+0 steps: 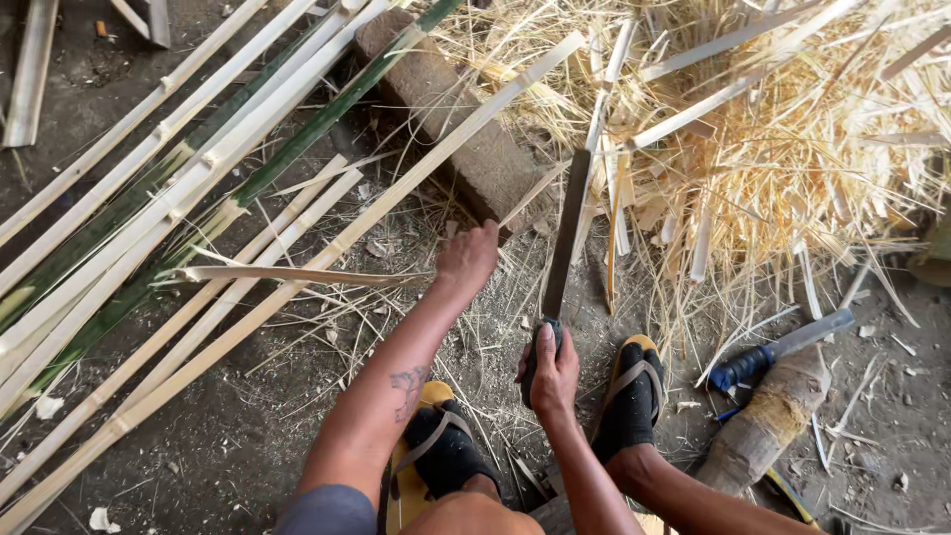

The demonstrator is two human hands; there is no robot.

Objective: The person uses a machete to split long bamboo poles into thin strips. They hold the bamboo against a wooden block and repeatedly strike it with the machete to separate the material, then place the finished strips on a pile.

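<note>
Meanwhile right hand fingers wrap the knife handle, left hand fingers curled on a bamboo strip

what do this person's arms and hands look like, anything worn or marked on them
Both arms are bare from hand to as far up as the view shows, with no sleeves, gloves, watch or rings visible. The left forearm carries a dark tattoo on its inner side, its design too small to make out. The left hand and right hand show no markings.
</note>
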